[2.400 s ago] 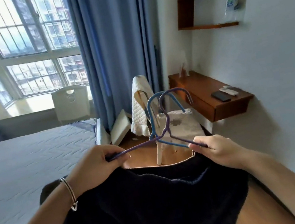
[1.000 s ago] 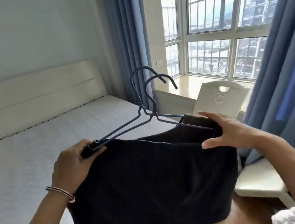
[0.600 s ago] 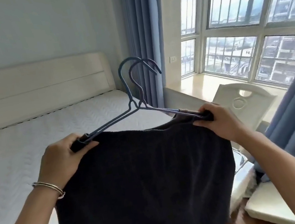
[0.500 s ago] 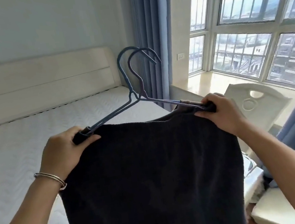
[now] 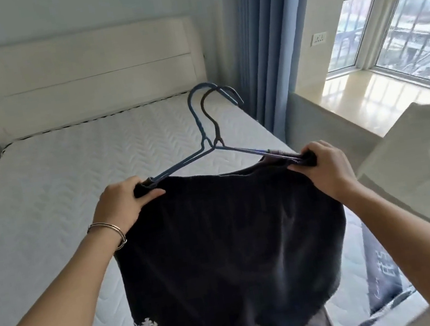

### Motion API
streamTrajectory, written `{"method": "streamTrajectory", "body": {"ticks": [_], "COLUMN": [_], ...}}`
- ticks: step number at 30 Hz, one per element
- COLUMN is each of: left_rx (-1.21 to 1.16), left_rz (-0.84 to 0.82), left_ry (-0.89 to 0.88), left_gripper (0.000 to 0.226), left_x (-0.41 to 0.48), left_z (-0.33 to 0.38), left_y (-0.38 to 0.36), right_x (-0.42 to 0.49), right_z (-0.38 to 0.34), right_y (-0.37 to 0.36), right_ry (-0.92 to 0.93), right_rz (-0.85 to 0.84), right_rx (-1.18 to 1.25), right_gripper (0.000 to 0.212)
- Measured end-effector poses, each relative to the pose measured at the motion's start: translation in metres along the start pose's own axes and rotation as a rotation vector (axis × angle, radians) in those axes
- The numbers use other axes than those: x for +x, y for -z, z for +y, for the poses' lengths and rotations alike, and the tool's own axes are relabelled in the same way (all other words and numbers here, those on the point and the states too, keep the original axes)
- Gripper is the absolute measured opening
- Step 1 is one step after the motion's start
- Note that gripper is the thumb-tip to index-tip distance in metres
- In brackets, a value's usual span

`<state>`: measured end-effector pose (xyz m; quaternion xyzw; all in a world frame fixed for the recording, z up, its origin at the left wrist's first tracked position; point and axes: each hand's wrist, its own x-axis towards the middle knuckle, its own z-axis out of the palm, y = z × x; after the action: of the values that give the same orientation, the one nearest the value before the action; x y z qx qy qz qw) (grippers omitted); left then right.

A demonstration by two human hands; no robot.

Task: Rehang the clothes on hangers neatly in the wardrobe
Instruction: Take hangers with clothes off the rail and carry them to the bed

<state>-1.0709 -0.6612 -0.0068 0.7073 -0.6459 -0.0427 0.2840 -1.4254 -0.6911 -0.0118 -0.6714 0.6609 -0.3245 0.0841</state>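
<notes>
A pair of dark shorts (image 5: pixel 230 245) with a small white print near one hem hangs in front of me. Its waistband is stretched between my hands. Two wire hangers (image 5: pixel 210 135), one blue and one dark, lie together with their hooks pointing up and away. My left hand (image 5: pixel 122 204) grips the left corner of the waistband together with the hangers' left ends. My right hand (image 5: pixel 325 167) grips the right corner and the hangers' right ends. No wardrobe is in view.
A white quilted mattress (image 5: pixel 42 191) with a cream headboard (image 5: pixel 79 71) fills the space ahead and to the left. Blue curtains (image 5: pixel 267 40) and a window sill (image 5: pixel 368 97) stand at the right. A white chair back (image 5: pixel 429 155) is close by my right arm.
I have turned left from the desk corner toward the bed. The shorts and hangers stayed in both hands and now hang over the mattress, lower in view. My right hand closed round the waistband.
</notes>
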Motion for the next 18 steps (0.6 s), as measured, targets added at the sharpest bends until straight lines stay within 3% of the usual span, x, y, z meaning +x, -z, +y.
{"method": "streamTrajectory", "body": {"ticks": [6,11,16,18], "left_rx": [0.021,0.078,0.441,0.431], "left_rz": [0.032,-0.14,-0.237,-0.193], "left_ry": [0.156,0.373,0.457,0.479], "left_gripper": [0.038,0.039,0.057,0.055], "left_x": [0.087,0.134,0.178,0.201], "left_z": [-0.005,-0.044,-0.093,-0.105], "left_y": [-0.062,-0.153,-0.243,-0.273], "right_x": [0.107,0.169,0.217,0.236], "right_z": [0.026,0.068,0.105,0.114], "right_y": [-0.069,-0.16,-0.257,-0.291], "right_ry": [-0.008,-0.03,-0.088,-0.102], "right_rz": [-0.02,-0.279,-0.392,-0.364], "right_rx": [0.046,-0.052,-0.1,-0.149], "right_gripper": [0.027,0.028,0.031,0.034]}}
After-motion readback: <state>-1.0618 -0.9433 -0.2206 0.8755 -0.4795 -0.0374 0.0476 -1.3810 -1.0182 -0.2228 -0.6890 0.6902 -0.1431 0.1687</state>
